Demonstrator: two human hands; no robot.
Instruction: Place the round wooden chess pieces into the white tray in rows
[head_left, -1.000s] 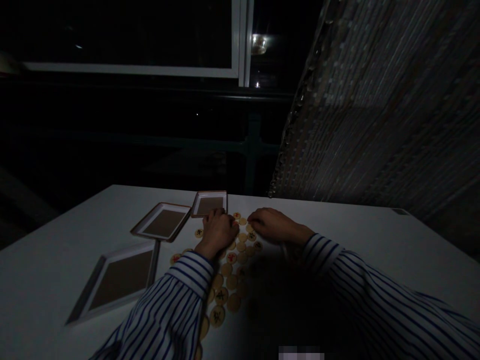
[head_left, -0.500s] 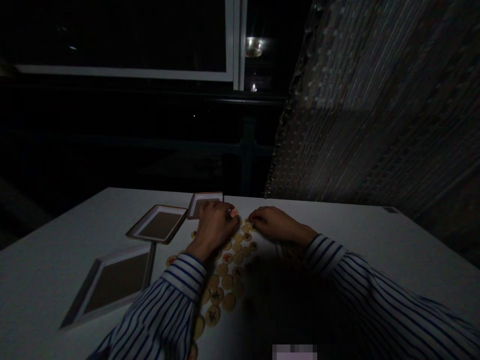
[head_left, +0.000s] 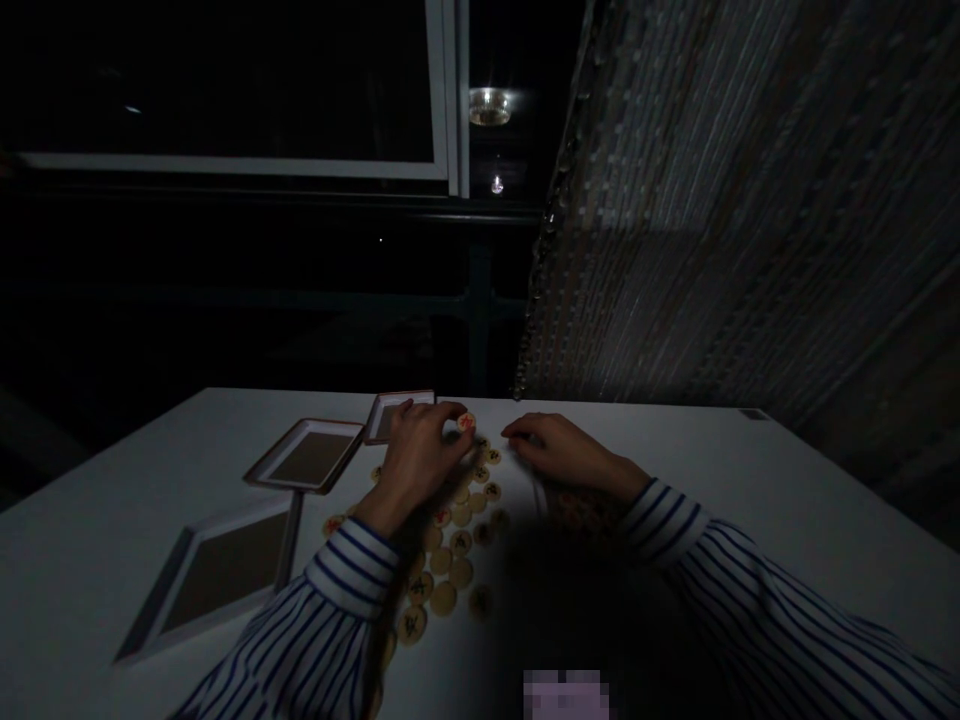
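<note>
My left hand (head_left: 420, 447) is raised over the table, its thumb and forefinger pinching a round Chinese chess piece (head_left: 466, 422) with a red character. Beneath and beside that hand lie many more pale wooden pieces (head_left: 443, 598), some with black or red characters, others with no mark showing. To their right, my right hand (head_left: 566, 450) hovers with loosely bent fingers; a gap shows between thumb and forefinger, and I see nothing in it. Under the right wrist, a dim group of pieces (head_left: 581, 510) sits in shadow, partly covered by the hand and sleeve.
Three shallow, framed trays or box parts stand on the left: a near one (head_left: 232, 565), a middle one (head_left: 311, 457) and a far one (head_left: 379, 420), partly behind my left hand. The white table (head_left: 750, 480) ends before a dark window; a bead curtain (head_left: 675, 250) hangs right.
My right hand has drawn back from the pieces it was touching. The left hand still pinches the red-marked piece, now turned more toward me. The view has shifted slightly.
</note>
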